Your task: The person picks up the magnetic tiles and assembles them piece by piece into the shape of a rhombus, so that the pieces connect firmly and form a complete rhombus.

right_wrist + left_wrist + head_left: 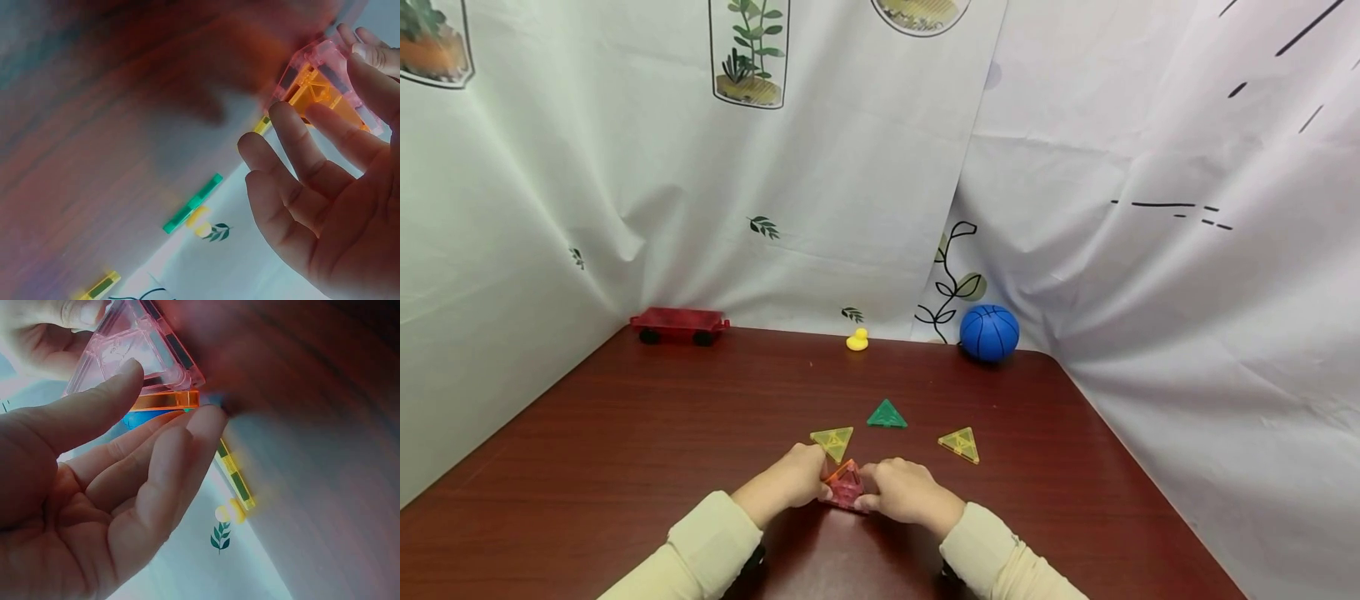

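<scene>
Two bare hands come nearest in my feeds, the left hand and the right hand, closed in on a small tent of pink tile and orange tile. The left thumb presses the pink face, that hand's fingers bent behind the orange edge; the right thumb and forefinger pinch the other side, its remaining fingers spread. As I judge it, everything turns on this: the tent lies between both sets of fingers, touching both, neither hand nearer, its base edge running crosswise; I make out no clear long axis. Just past the left fingers a yellow triangle aims one corner back toward me; a second yellow triangle lies beyond the right hand, and a green triangle farther out, between them. At the table's far edge sit a red wagon, a yellow duck and a blue ball.
</scene>
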Available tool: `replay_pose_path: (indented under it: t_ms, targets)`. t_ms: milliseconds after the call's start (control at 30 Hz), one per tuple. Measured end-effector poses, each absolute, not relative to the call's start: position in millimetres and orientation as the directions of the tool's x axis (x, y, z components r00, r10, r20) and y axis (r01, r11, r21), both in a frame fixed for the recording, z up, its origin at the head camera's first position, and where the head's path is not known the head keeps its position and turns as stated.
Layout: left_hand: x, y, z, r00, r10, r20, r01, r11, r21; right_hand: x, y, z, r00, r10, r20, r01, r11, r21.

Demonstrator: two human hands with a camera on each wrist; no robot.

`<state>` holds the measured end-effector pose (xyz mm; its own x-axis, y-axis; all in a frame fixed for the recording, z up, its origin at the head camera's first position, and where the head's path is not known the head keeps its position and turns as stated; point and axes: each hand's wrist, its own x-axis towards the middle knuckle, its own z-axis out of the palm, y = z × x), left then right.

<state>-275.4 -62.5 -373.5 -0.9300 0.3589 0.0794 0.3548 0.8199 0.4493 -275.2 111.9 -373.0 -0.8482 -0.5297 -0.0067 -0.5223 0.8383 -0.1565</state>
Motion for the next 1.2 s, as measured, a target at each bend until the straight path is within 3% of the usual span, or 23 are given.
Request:
replay_pose_path:
  t_ms: [300, 867, 1200]
  targets:
    - [-276, -72, -371, -0.945, 0.319, 0.067, 0.315, 0.842, 0.437, -285, 119, -360, -0.851, -0.523, -0.051, -0.509, 0.844, -0.167]
    - [-267, -79, -372, -0.920, 0.376, 0.112, 0.382, 0.788, 0.484, -336, 85, -356, -0.876, -0.481, 0.045, -0.483, 0.866, -0.129]
    - [-264, -82, -373, -0.921, 0.374, 0.109, 0.378, 0.790, 0.483, -350, 68, -364, -0.890, -0.453, -0.049, -0.447, 0.889, -0.103]
